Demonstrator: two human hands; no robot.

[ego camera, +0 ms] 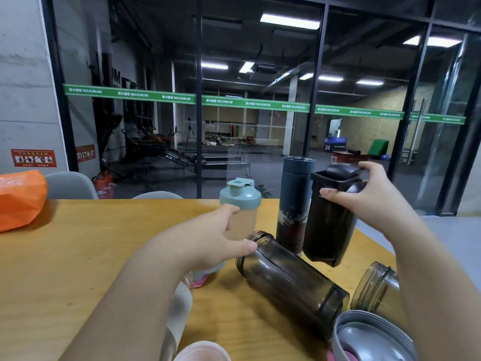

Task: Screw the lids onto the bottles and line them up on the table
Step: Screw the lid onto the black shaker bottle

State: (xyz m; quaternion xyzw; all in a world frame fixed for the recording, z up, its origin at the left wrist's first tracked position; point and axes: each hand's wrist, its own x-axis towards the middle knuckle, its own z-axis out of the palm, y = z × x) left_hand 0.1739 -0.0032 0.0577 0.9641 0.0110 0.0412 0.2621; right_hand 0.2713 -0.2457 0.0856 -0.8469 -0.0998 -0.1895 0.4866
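Two bottles stand capped on the counter (104, 243), my right hand (364, 194) grips the lidded black shaker (330, 220), my left hand (208, 238) reaches open-fingered, but the lying smoky bottle (291, 282) needs its lid

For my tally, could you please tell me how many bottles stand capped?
2 on the table: the green-lidded shaker by the left hand, and the blue flask behind it. Others may be hidden.
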